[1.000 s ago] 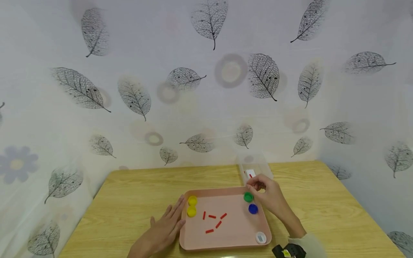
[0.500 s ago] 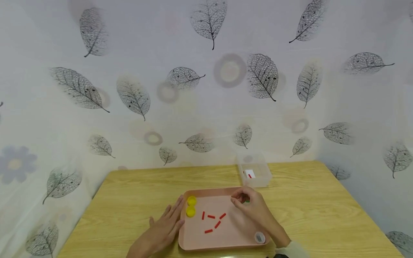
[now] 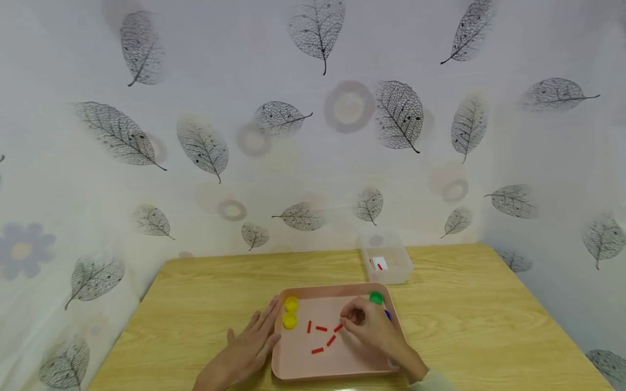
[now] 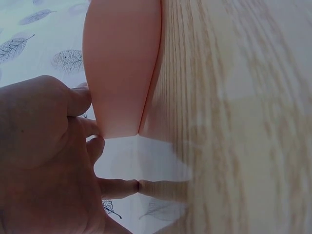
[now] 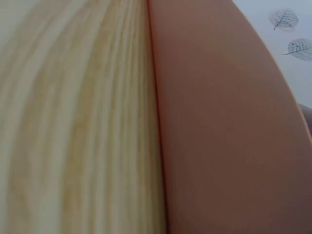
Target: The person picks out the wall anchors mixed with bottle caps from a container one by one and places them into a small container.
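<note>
My left hand (image 3: 246, 345) lies with straight fingers against the left wall of a pink tray (image 3: 298, 369); the left wrist view has its fingers (image 4: 80, 100) at the tray's side. Over the right half of the tray my right hand (image 3: 373, 328) has its thumb and forefinger brought together, right by the upper right red stick (image 3: 338, 328). I cannot tell whether something small is between those fingertips. Several red sticks (image 3: 317, 351) lie on the tray floor. The right wrist view shows the tray's outer wall (image 5: 219, 122), with the working fingers out of sight.
Two yellow caps (image 3: 290, 313) sit by the tray's left wall. A green cap (image 3: 376, 297) is in the far right corner, and a blue cap (image 3: 388, 314) is mostly hidden by the right hand. Behind stands a clear box (image 3: 398, 266) holding a white card (image 3: 379, 263).
The right hand has moved from the tray's far right corner, near the box, leftward and nearer to the red sticks. The left hand and the sticks stay put.
</note>
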### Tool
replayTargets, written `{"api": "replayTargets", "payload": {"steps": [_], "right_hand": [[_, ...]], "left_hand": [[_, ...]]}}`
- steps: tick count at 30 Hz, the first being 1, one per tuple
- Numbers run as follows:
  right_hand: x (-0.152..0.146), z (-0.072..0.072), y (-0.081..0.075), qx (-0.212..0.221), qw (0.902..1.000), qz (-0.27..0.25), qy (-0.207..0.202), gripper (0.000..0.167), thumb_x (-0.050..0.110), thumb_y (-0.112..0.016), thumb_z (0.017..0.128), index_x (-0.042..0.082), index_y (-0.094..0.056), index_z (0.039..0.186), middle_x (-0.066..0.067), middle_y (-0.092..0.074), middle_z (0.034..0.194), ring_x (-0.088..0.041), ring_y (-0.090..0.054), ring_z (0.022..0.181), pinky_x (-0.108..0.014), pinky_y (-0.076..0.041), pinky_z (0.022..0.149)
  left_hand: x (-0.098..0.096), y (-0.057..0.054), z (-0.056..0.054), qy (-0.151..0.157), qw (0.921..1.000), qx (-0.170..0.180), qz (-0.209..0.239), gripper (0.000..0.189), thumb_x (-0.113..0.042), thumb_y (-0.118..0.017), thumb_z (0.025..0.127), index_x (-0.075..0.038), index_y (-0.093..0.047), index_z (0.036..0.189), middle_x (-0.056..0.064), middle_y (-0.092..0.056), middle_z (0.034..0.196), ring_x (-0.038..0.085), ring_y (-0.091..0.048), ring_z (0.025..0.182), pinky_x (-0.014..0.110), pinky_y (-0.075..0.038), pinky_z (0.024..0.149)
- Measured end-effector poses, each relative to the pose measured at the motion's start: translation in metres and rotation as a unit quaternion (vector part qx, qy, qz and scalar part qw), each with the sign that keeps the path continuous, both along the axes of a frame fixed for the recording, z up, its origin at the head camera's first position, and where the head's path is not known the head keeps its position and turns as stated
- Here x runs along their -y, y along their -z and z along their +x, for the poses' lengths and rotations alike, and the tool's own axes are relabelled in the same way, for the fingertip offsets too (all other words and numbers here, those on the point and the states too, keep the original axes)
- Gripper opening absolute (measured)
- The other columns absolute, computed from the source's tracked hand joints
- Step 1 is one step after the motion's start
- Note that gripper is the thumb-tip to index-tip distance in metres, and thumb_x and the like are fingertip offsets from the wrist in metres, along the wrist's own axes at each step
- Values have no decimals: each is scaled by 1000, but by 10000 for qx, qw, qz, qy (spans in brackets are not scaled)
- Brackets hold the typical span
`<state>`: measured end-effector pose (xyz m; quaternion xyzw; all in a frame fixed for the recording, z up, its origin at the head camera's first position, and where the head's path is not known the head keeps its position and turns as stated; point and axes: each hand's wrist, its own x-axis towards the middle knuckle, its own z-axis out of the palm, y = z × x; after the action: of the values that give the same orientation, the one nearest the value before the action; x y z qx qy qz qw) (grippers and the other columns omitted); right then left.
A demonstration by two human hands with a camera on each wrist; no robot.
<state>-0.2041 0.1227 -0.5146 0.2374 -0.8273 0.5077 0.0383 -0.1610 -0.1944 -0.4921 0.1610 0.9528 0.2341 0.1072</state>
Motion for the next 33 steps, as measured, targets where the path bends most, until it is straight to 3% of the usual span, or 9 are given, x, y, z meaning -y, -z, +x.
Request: {"api": "replayTargets", "payload": {"steps": [5,10,22,33], "right_hand": [[0,0,2,345,9993,113,29,7,6,-77,91,6,-71,93,4,-65,84,-3,-56,74,-19,-51,64],[2,1,3,390,9987,326,53,9,3,-78,89,7,-71,92,5,-64,84,-4,-56,76,-19,-51,65],[4,0,8,128,9945,1035,-70,12,2,-78,88,11,-71,90,8,-61,84,-4,-55,75,-21,-51,65],[3,-1,10,-39,9935,1122,-211,15,3,-78,87,15,-69,85,10,-59,81,0,-53,72,-20,-50,61]], "left_hand": [[0,1,0,33,10000,-78,12,64,-50,-32,111,-27,-12,167,-7,-7,172,44,-25,151,93,-7,93],[0,1,0,58,9999,-145,41,63,-49,-32,111,-27,-12,167,-8,-7,172,44,-26,151,93,-7,93],[-1,0,0,-6,10000,-63,20,64,-51,-33,111,-29,-12,167,-10,-6,172,43,-26,151,94,-8,92],[-1,4,-3,-33,10000,37,8,64,-53,-30,110,-30,-11,167,-10,-5,172,42,-24,152,93,-4,93]]}}
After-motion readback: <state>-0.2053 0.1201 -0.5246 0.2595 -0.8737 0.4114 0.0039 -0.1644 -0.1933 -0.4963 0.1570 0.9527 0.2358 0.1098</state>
